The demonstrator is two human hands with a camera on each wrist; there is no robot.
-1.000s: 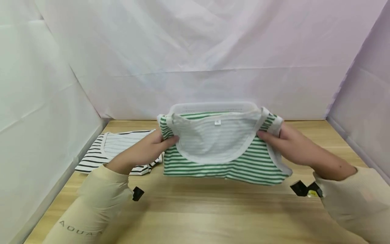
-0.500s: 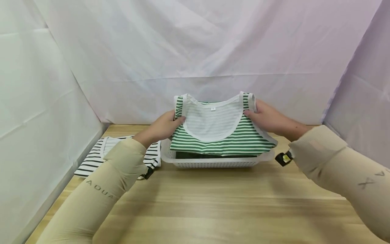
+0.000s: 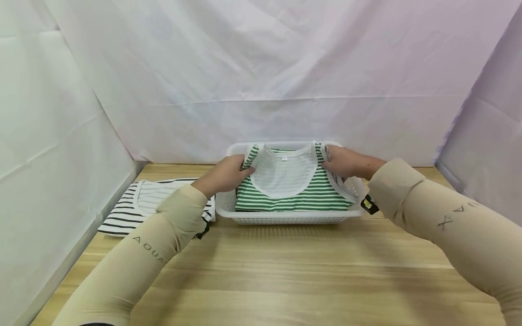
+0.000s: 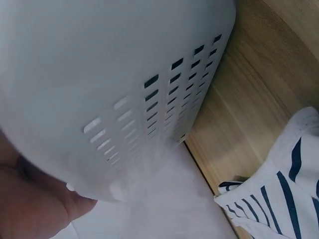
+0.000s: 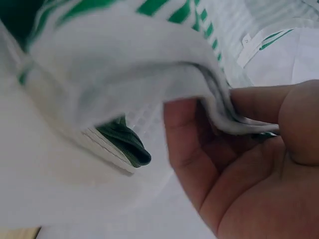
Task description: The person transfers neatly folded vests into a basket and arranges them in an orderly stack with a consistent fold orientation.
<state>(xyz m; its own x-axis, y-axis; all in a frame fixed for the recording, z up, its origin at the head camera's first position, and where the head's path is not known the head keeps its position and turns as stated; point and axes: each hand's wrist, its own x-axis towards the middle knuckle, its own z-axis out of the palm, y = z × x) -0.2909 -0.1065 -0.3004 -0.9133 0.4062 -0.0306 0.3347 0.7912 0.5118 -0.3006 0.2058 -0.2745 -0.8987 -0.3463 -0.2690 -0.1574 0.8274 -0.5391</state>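
A folded green-and-white striped tank top (image 3: pixel 285 201) lies inside a white plastic basket (image 3: pixel 285 220), its scooped neck facing up and a small white label at the back of the collar. My left hand (image 3: pixel 228 173) pinches its left shoulder strap, thumb on top. The right shoulder strap is gripped by my right hand (image 3: pixel 346 162) over the basket's right end. In the right wrist view, the thumb and fingers of the right hand (image 5: pixel 259 159) hold the white strap edge, and dark green fabric (image 5: pixel 127 142) shows beneath. The left wrist view has the basket's slotted side wall (image 4: pixel 149 99) hiding most of the left hand (image 4: pixel 40 204).
A folded black-and-white striped top (image 3: pixel 122 213) lies on the wooden table (image 3: pixel 261 271), left of the basket and partly behind the left sleeve. White cloth walls (image 3: pixel 261 59) enclose the back and both sides.
Both hands have moved away from me and lowered the green striped tank top from above the table into the basket. The basket, mostly covered before, now shows its front and rim.
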